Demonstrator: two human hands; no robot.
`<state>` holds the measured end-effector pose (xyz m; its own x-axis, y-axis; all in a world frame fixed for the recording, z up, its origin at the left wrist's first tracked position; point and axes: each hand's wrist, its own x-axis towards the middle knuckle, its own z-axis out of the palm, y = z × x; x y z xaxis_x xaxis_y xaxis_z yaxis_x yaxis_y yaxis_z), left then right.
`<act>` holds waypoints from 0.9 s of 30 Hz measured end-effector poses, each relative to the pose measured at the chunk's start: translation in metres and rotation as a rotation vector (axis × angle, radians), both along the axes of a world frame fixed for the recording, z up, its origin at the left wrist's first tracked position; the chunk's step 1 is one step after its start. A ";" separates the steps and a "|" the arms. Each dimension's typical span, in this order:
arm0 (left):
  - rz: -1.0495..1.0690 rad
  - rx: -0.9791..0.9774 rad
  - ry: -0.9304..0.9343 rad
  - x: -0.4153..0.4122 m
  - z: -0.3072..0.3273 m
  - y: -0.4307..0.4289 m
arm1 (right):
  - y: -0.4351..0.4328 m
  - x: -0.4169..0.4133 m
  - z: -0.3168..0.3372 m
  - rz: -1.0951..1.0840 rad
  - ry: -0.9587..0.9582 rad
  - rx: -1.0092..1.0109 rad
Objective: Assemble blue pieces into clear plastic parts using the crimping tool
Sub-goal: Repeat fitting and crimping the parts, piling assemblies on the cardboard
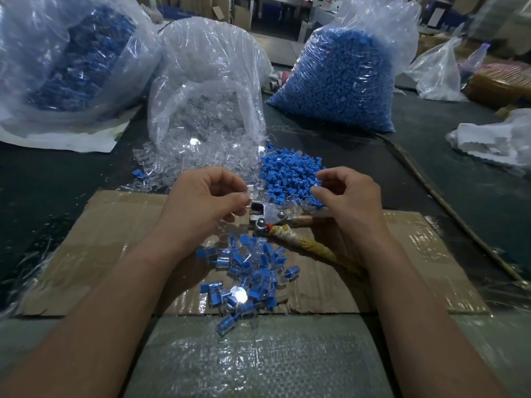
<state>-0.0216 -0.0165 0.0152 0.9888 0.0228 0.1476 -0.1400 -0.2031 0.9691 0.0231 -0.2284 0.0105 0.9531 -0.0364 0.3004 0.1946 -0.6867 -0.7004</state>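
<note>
The left hand (207, 196) is over the cardboard sheet (109, 248) with its fingers (227, 176) curled. The thumb and the first finger pinch one small clear plastic part (253, 193). This part is at the fingertips, just above the metal head of the crimping tool (267, 216). The tool lies on the cardboard between the two hands, and its yellow-wrapped handles go to the right, under the right wrist. In front of the tool, nearer to the person, lies a heap of joined blue-and-clear pieces (247, 280). Behind the tool is a pile of loose blue pieces (290, 175) on the dark desk (431, 156), beside the loose clear parts (184, 159) that spill from a bag. The right hand (350, 196) is at the right edge of this blue pile. Its fingers (326, 179) are curled, with the thumb near the first finger, and they touch the pile. Whether they hold a piece, I cannot tell.
</note>
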 end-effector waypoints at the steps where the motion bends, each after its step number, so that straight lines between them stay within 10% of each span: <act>1: -0.002 -0.003 0.000 0.000 0.000 0.000 | 0.002 -0.003 0.001 0.017 0.006 0.049; 27: -0.140 -0.127 0.080 -0.003 0.004 -0.004 | 0.049 -0.039 0.014 0.467 0.065 0.330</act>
<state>-0.0245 -0.0202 0.0194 0.9920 -0.1026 0.0733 -0.0799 -0.0621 0.9949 -0.0156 -0.1790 0.0241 0.9069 0.3110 0.2845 0.3738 -0.2818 -0.8837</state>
